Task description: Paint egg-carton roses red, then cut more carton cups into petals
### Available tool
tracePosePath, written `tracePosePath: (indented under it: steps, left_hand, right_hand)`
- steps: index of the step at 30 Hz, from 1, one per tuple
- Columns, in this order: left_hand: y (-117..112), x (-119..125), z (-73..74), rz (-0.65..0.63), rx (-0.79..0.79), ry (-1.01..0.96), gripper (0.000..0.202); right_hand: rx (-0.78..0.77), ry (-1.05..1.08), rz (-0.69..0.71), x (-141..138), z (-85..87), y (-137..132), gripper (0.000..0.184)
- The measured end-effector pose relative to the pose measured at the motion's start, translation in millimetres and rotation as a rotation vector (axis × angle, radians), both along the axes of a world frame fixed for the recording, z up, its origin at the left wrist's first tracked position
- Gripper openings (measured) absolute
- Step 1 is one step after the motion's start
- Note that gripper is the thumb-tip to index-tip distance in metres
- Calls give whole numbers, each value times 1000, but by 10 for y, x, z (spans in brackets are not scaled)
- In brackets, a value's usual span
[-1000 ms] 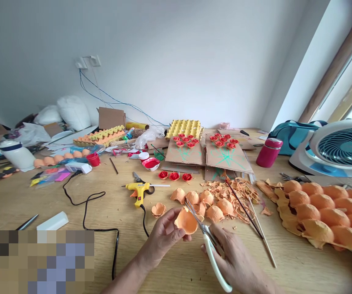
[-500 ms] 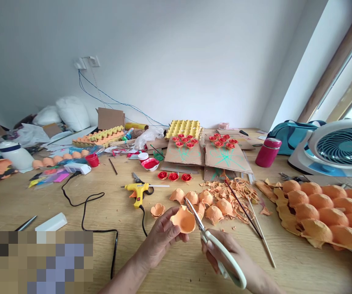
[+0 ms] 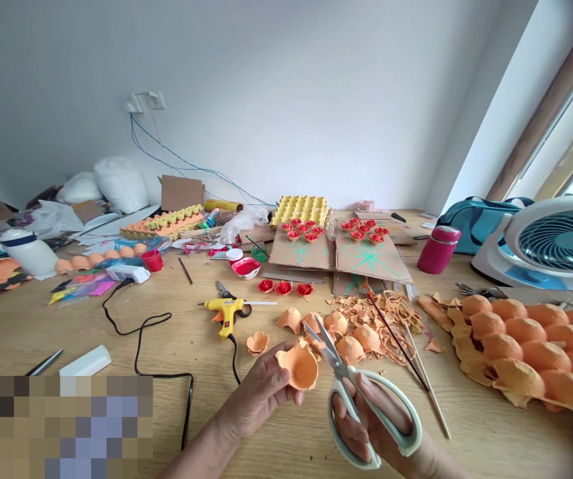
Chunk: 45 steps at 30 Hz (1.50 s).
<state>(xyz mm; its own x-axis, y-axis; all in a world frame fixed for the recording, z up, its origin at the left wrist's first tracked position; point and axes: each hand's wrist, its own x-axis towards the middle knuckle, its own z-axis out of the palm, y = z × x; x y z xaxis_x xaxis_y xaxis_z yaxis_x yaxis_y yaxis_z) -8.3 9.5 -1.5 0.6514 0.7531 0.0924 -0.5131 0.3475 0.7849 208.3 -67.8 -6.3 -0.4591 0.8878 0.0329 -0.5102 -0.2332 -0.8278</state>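
Between the thumb and fingers of my left hand (image 3: 261, 386) is an orange egg carton cup (image 3: 300, 366), its hollow side facing me and its rim unevenly cut. My right hand (image 3: 373, 412) grips a pair of scissors (image 3: 339, 366) by the pale handles, fingers through the loops. The blades are spread and point up and left, just right of the cup and apart from it. Several more cut cups (image 3: 336, 324) lie on the table behind the blades. A small petal-shaped cup (image 3: 258, 342) rests left of them, near a yellow glue gun (image 3: 227, 314).
Orange scraps (image 3: 386, 316) and thin sticks (image 3: 429, 379) lie to the right, before a large orange egg tray (image 3: 526, 332). Red paper roses (image 3: 283, 288) sit behind the cups, near a bowl of red paint (image 3: 245, 267). A black cord (image 3: 139, 346) crosses the left side.
The scissors have opened wide and pulled away from the cup's rim, their handles spreading in my right hand. My left hand still holds the cup, slightly lower.
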Motion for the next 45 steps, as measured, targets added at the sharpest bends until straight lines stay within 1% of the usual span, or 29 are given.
tracePosePath:
  steps: [2, 5, 9, 13, 17, 21, 23, 26, 28, 31, 34, 36, 38, 41, 45]
  left_hand:
    - [-6, 7, -10, -16, -4, -8, 41]
    - [-5, 18, -19, 9, -27, -22, 35]
    - [16, 21, -15, 45, -33, -20, 31]
    - [20, 23, 5, 40, -20, -32, 28]
    - [3, 26, 23, 15, -11, -44, 31]
    - [-6, 24, 43, -1, -4, -31, 35]
    - [-11, 24, 65, 3, -10, -29, 35]
    - [-23, 24, 96, 2, -15, -27, 37]
    - [-24, 25, 95, 8, -16, -22, 39]
    - [-6, 30, 51, 57, -20, 5, 37]
    - [27, 36, 2, 115, -29, 60, 28]
    - [42, 37, -8, 137, -37, 95, 29]
    - [47, 34, 1, 144, -22, 125, 35]
    - [40, 31, 25, 146, 60, 199, 49]
    - [22, 52, 34, 189, 149, 282, 59]
  right_hand:
    - [15, -7, -33, 18, 64, 6, 50]
    - [28, -10, -64, 27, 120, 35, 53]
    - [-31, 35, -41, -8, 116, 85, 61]
    - [-84, 31, -20, -43, 79, 110, 63]
    - [-61, -37, -7, -45, -35, 122, 61]
    - [-74, -63, 43, -20, -266, 161, 63]
    - [-51, -73, 59, -11, -366, 181, 62]
    - [-11, -88, 73, -10, -415, 185, 62]
    - [10, -110, 68, -13, -366, 163, 62]
    - [49, -215, 19, -10, -190, 107, 60]
    - [85, -439, -50, 4, 35, 55, 64]
    - [107, -618, -83, 18, 160, 37, 69]
    - [140, -766, -115, 35, 243, 32, 68]
    - [215, -957, -168, 67, 296, 32, 57]
    - [289, -1150, -246, 90, 311, 25, 31]
